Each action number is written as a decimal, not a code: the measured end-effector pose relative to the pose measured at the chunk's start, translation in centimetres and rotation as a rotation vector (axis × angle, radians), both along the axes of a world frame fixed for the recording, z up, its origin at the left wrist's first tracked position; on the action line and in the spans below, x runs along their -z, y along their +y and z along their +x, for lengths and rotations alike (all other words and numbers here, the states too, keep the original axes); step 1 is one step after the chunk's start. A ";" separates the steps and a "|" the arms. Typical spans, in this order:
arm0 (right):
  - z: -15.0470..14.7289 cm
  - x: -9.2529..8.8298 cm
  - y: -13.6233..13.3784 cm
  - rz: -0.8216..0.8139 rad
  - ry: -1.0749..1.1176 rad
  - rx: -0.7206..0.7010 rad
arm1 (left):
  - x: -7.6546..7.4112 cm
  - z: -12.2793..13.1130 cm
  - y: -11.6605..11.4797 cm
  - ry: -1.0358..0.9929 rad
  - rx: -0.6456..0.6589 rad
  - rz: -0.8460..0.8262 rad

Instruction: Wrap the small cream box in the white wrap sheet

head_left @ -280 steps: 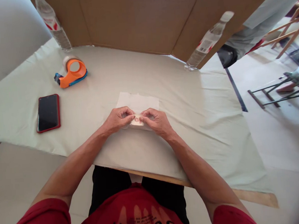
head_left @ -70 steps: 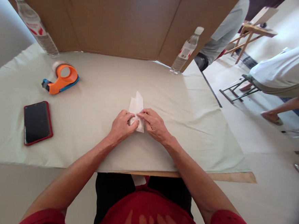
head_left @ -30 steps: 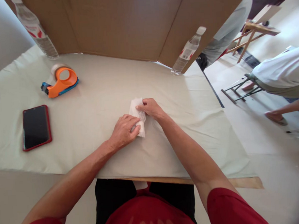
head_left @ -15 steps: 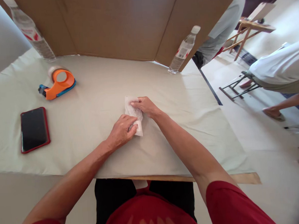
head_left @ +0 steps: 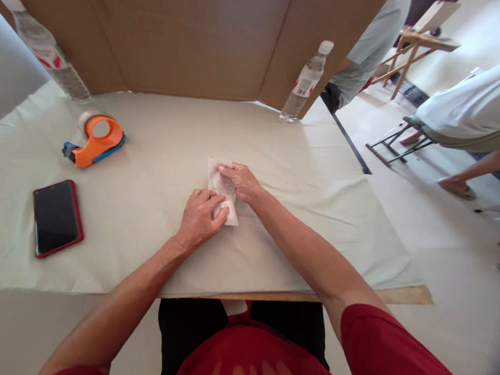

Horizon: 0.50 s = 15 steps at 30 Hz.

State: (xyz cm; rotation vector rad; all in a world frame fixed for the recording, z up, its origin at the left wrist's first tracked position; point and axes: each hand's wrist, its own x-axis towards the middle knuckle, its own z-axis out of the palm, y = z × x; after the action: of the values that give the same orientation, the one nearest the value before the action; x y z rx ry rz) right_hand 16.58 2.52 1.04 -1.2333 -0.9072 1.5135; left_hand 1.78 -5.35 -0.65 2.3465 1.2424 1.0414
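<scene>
A narrow, crinkled white sheet [head_left: 221, 184] that looks folded lies over the middle of the cloth; whether it is tissue or thin bubble wrap I cannot tell. My left hand [head_left: 203, 215] is closed on its lower left part, thumb and fingertips on the sheet. At the upper right edge, my right hand [head_left: 241, 181] grips it with the thumb on top and the other fingers curled at the side and partly hidden. Anything inside the folds is out of sight.
On the left of the table cloth [head_left: 156, 137] are a phone [head_left: 56, 218] in a red case and an orange tape dispenser [head_left: 100, 142]. Two water bottles [head_left: 55, 55] [head_left: 305, 86] stand by a cardboard screen [head_left: 197, 42]. People [head_left: 476, 109] and stools are beyond the right edge.
The white sheet looks slightly wider and flatter at its upper part between my hands. Both hands keep their hold with only small shifts.
</scene>
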 end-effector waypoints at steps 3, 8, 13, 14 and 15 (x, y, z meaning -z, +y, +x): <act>0.0 -0.6 -0.6 0.024 0.029 -0.021 | 0.1 0.1 0.0 -0.024 -0.005 -0.001; 0.3 -1.6 -2.3 0.101 0.071 -0.059 | -0.1 0.1 -0.2 -0.065 -0.123 0.003; 0.4 -2.4 -4.4 0.154 0.020 -0.081 | 0.3 0.1 -0.2 -0.162 -0.242 -0.026; 0.4 -2.4 -4.8 0.172 0.014 -0.084 | 0.4 0.1 -0.2 -0.184 -0.250 -0.047; 0.4 -2.4 -5.2 0.193 0.007 -0.086 | 0.6 0.2 -0.2 -0.204 -0.253 -0.075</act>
State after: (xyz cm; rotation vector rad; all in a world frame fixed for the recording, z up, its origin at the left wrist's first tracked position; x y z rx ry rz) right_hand 16.99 -2.67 3.48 -1.0603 -1.0871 1.4587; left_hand 1.94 -5.51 -1.21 2.0067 1.4944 1.2526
